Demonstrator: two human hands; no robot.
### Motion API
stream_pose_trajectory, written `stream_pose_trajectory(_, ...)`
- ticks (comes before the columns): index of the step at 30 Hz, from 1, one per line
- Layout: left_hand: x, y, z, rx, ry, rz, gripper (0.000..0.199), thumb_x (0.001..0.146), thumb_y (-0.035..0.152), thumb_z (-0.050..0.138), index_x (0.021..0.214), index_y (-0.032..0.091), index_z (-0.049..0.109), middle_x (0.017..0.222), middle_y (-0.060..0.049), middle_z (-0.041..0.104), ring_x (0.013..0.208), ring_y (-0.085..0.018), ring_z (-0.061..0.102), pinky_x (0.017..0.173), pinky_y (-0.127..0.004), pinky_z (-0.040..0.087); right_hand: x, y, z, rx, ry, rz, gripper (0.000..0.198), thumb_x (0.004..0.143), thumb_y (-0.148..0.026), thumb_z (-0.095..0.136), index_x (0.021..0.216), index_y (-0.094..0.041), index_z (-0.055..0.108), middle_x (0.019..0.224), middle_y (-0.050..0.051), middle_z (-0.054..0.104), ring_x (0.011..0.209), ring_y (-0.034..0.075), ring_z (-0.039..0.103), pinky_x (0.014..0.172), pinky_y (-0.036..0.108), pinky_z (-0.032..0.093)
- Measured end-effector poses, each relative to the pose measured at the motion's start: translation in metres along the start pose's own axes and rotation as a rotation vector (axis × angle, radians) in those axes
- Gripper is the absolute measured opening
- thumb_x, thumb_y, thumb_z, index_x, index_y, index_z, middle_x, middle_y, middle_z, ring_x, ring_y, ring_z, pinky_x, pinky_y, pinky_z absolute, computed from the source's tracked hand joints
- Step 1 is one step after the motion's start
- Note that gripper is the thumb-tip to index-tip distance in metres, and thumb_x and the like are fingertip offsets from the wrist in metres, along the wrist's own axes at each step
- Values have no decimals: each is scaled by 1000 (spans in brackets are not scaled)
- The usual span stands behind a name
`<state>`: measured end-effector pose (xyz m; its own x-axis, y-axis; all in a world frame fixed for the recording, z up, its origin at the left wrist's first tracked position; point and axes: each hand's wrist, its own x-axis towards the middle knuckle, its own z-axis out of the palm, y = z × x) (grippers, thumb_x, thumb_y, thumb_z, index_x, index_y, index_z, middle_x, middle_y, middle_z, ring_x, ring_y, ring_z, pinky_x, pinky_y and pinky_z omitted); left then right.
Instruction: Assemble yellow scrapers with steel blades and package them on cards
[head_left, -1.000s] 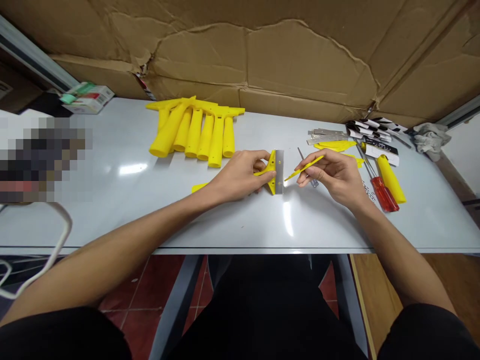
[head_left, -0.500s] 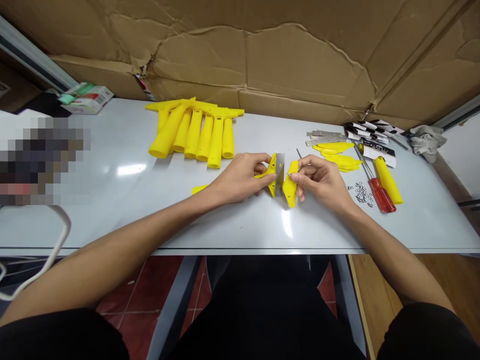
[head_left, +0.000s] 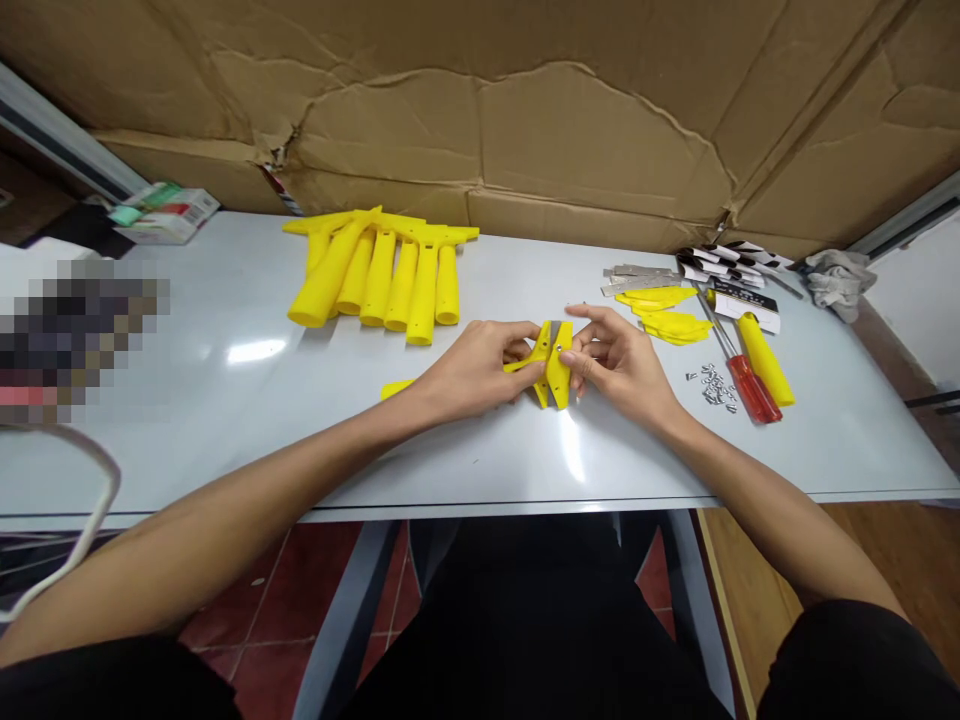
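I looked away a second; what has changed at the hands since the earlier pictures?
The right hand moved its yellow plate leftward, turning it from edge-on to face-up, and now holds it partly over the blade on the yellow holder. The left hand still grips the holder; the yellow handles and red screwdrivers stayed put.

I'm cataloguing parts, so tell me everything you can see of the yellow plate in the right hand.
The yellow plate is small and looks like plastic, longer than wide, narrowing toward its ends. A silvery screw sits in its far half; a dark hole shows nearer the person. Its length points away from the person. The right hand grips it, thumb on its right side. Its left edge borders a grey metal blade; whether they touch is unclear.
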<state>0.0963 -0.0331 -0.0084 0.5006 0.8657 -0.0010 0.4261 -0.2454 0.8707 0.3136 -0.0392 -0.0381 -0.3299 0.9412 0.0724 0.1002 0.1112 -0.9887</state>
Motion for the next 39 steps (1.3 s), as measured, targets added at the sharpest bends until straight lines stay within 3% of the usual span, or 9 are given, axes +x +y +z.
stream_pose_trajectory(3, -1, 1, 1, -21, -57, 37, 15, 86, 26, 62, 96, 18, 70, 88, -3, 78, 78, -16, 73, 66, -22, 56, 1, 4, -1, -59, -2, 2, 41, 83, -45, 81, 106, -16, 62, 87, 2, 65, 66, 8, 63, 56, 22, 58)
stream_pose_trajectory(6, -1, 0, 1, -28, -96, 81, 16, 85, 29, 67, 96, 18, 70, 94, -3, 77, 89, -18, 73, 76, -26, 57, 0, 6, 1, -65, -10, 1, 43, 81, -47, 82, 103, -18, 58, 89, 1, 66, 64, 7, 63, 52, 21, 57)
stream_pose_trajectory(9, -1, -3, 2, 22, -62, 97, 16, 89, 35, 67, 86, 19, 65, 80, 1, 70, 76, -14, 66, 67, -24, 50, -2, 4, 4, -52, -26, 0, 43, 85, -48, 78, 108, -19, 55, 89, 1, 68, 62, 7, 62, 52, 21, 57)
stream_pose_trajectory(13, 0, -4, 2, 116, 13, 59, 35, 93, 37, 66, 67, 20, 49, 57, 7, 47, 54, -8, 45, 52, -24, 31, -4, 2, 4, -61, -44, -6, 42, 90, -47, 73, 117, -18, 59, 91, 2, 70, 66, 7, 64, 57, 21, 59)
stream_pose_trajectory(19, -2, 1, 1, 20, -59, 20, 25, 95, 33, 64, 75, 18, 63, 65, 3, 65, 63, -11, 63, 59, -22, 45, -3, 4, 0, -115, 13, -15, 37, 85, -44, 79, 104, -16, 64, 84, 2, 71, 67, 8, 65, 55, 19, 56)
stream_pose_trajectory(24, -1, 0, -3, -50, -108, 30, 17, 95, 31, 63, 88, 17, 71, 77, 0, 75, 66, -11, 69, 65, -22, 52, -3, 2, -3, 16, -67, -5, 34, 90, -45, 74, 102, -16, 63, 81, 2, 70, 66, 10, 68, 58, 23, 61)
stream_pose_trajectory(39, 0, -1, -4, -165, -104, -32, 23, 92, 40, 71, 92, 17, 66, 79, -2, 77, 68, -14, 72, 64, -24, 54, -8, -1, 0, -82, 55, -79, 35, 92, -47, 71, 103, -14, 66, 75, 1, 67, 63, 9, 65, 53, 19, 59)
